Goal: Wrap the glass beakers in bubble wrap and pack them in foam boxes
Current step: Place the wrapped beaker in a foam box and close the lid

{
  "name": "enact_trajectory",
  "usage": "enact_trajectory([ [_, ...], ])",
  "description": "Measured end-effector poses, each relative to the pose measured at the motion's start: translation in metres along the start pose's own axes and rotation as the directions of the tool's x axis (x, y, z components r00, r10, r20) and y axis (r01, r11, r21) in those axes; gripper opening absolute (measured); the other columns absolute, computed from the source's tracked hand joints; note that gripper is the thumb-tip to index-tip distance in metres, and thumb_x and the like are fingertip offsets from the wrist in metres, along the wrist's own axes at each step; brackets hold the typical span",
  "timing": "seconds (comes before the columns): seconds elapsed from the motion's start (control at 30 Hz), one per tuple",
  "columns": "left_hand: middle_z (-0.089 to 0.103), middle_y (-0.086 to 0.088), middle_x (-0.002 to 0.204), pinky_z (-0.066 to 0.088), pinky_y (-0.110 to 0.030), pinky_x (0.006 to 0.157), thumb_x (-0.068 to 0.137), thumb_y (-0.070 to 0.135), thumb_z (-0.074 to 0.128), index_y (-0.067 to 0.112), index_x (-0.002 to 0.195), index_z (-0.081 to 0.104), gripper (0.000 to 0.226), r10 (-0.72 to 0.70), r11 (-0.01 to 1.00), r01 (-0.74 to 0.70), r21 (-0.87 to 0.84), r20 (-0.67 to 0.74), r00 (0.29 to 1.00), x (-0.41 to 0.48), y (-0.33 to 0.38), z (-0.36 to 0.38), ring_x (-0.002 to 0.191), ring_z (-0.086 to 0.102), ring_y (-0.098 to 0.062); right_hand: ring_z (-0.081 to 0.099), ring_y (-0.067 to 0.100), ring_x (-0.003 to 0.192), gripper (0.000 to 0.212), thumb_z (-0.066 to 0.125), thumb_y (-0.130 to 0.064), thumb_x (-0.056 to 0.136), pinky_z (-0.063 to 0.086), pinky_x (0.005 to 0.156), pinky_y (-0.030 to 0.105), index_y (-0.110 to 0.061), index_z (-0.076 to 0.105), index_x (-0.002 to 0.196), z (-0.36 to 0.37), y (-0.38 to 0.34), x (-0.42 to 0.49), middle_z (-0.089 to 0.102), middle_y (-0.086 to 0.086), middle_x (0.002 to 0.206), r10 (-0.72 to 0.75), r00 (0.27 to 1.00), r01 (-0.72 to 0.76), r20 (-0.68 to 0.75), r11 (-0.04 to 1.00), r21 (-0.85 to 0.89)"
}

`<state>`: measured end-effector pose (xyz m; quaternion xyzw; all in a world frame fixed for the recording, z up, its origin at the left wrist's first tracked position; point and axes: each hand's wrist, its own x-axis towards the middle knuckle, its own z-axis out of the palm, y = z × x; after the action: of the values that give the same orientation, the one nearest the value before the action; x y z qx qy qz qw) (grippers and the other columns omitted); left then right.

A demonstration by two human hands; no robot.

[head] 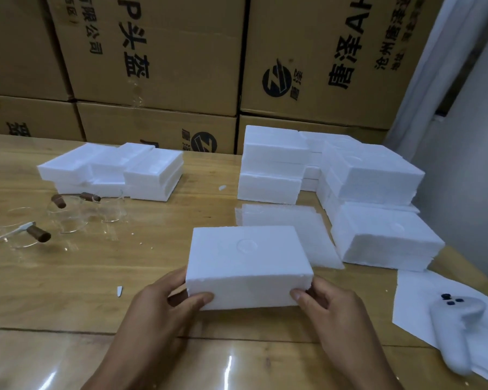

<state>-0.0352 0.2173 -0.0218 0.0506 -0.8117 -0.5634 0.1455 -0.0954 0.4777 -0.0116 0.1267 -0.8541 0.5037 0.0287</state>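
Stacked cardboard cartons (158, 52) wall off the far side of your wooden desk (96, 277). Near the front edge, at the middle, you hold a closed foam box (245, 263). Your left hand (164, 302) grips its left end and your right hand (330, 308) its right end, each thumb pressed on the near face and the fingers curled round the side. Just behind it lies a sheet of bubble wrap (282, 220). More foam boxes (372, 175) are piled toward the far right corner, and a lower pile (110, 170) sits far left. Glass beakers (76, 218) stand near the left edge; they are clear, perhaps three or four. At the right edge a grey controller (454, 327) rests on white paper (414, 299).
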Motion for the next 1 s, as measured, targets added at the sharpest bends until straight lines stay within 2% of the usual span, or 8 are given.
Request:
enact_trajectory([
  [0.13, 0.073, 0.026, 0.106, 0.047, -0.002, 0.074, 0.08, 0.015, 0.08, 0.035, 0.106, 0.075, 0.033, 0.058, 0.996, -0.054, -0.064, 0.054, 0.997, 0.02, 0.034, 0.041, 0.097, 0.069, 0.006, 0.064, -0.012, 0.08, 0.018, 0.069, -0.025, 0.088, 0.045, 0.062, 0.006, -0.042, 0.069, 0.085, -0.058, 0.002, 0.004, 0.07, -0.032, 0.082, -0.017, 0.994, 0.013, -0.11, 0.999, -0.044],
  [0.23, 0.072, 0.028, 0.106, 0.046, -0.001, 0.073, 0.082, 0.016, 0.078, 0.038, 0.108, 0.074, 0.035, 0.13, 0.988, -0.12, -0.095, 0.108, 0.986, 0.038, 0.067, 0.077, 0.097, 0.068, 0.008, 0.067, -0.007, 0.08, 0.011, 0.069, -0.022, 0.088, 0.05, 0.069, 0.017, -0.032, 0.075, 0.088, -0.105, 0.004, 0.007, 0.074, -0.025, 0.082, -0.017, 0.981, 0.014, -0.195, 1.0, -0.019],
  [0.3, 0.071, 0.029, 0.107, 0.047, -0.002, 0.074, 0.082, 0.015, 0.078, 0.04, 0.108, 0.074, 0.036, 0.175, 0.98, -0.161, -0.114, 0.128, 0.976, 0.052, 0.087, 0.1, 0.097, 0.068, 0.009, 0.067, -0.008, 0.08, 0.012, 0.069, -0.023, 0.088, 0.049, 0.067, 0.016, -0.033, 0.075, 0.087, -0.135, 0.003, 0.01, 0.074, -0.024, 0.082, -0.025, 0.973, 0.022, -0.228, 1.0, -0.015],
  [0.37, 0.07, 0.03, 0.109, 0.051, -0.006, 0.077, 0.083, 0.021, 0.077, 0.04, 0.112, 0.073, 0.035, 0.207, 0.975, -0.191, -0.114, 0.15, 0.967, 0.067, 0.105, 0.124, 0.098, 0.068, 0.009, 0.067, -0.009, 0.077, 0.016, 0.068, -0.022, 0.088, 0.048, 0.063, 0.01, -0.035, 0.074, 0.082, -0.164, 0.004, 0.019, 0.074, -0.024, 0.08, -0.048, 0.966, 0.045, -0.256, 0.999, -0.019],
  [0.6, 0.07, 0.016, 0.121, 0.055, -0.03, 0.097, 0.089, 0.028, 0.072, 0.029, 0.127, 0.067, 0.038, 0.24, 0.969, -0.224, -0.099, 0.19, 0.952, 0.12, 0.139, 0.2, 0.108, 0.067, -0.001, 0.069, -0.005, 0.079, 0.02, 0.068, -0.016, 0.09, 0.05, 0.066, 0.016, -0.035, 0.073, 0.089, -0.23, 0.039, 0.078, 0.074, -0.025, 0.084, 0.003, 0.951, 0.002, -0.308, 1.0, 0.016],
  [0.77, 0.065, 0.027, 0.111, 0.046, 0.002, 0.068, 0.088, 0.031, 0.073, 0.031, 0.127, 0.066, 0.039, 0.233, 0.972, -0.219, -0.09, 0.193, 0.953, 0.14, 0.127, 0.227, 0.084, 0.061, 0.022, 0.071, -0.001, 0.084, 0.018, 0.066, -0.01, 0.092, 0.051, 0.065, 0.009, -0.024, 0.074, 0.099, -0.233, 0.07, 0.103, 0.076, -0.017, 0.09, 0.05, 0.957, -0.023, -0.285, 0.995, 0.097],
  [0.83, 0.062, 0.027, 0.112, 0.044, 0.003, 0.068, 0.087, 0.032, 0.074, 0.033, 0.129, 0.064, 0.043, 0.226, 0.973, -0.213, -0.088, 0.19, 0.955, 0.145, 0.124, 0.233, 0.081, 0.059, 0.024, 0.071, 0.0, 0.085, 0.02, 0.065, -0.01, 0.092, 0.05, 0.064, 0.007, -0.028, 0.074, 0.097, -0.233, 0.077, 0.107, 0.076, -0.016, 0.092, 0.067, 0.958, -0.033, -0.28, 0.992, 0.124],
  [1.0, 0.062, 0.016, 0.131, 0.049, -0.006, 0.074, 0.088, 0.038, 0.072, 0.033, 0.135, 0.057, 0.05, 0.186, 0.982, -0.178, -0.059, 0.179, 0.966, 0.148, 0.114, 0.245, 0.096, 0.057, 0.008, 0.07, -0.003, 0.081, 0.019, 0.064, -0.012, 0.093, 0.048, 0.062, 0.008, -0.027, 0.072, 0.101, -0.229, 0.092, 0.117, 0.075, -0.019, 0.089, 0.12, 0.955, -0.103, -0.272, 0.992, 0.074],
])
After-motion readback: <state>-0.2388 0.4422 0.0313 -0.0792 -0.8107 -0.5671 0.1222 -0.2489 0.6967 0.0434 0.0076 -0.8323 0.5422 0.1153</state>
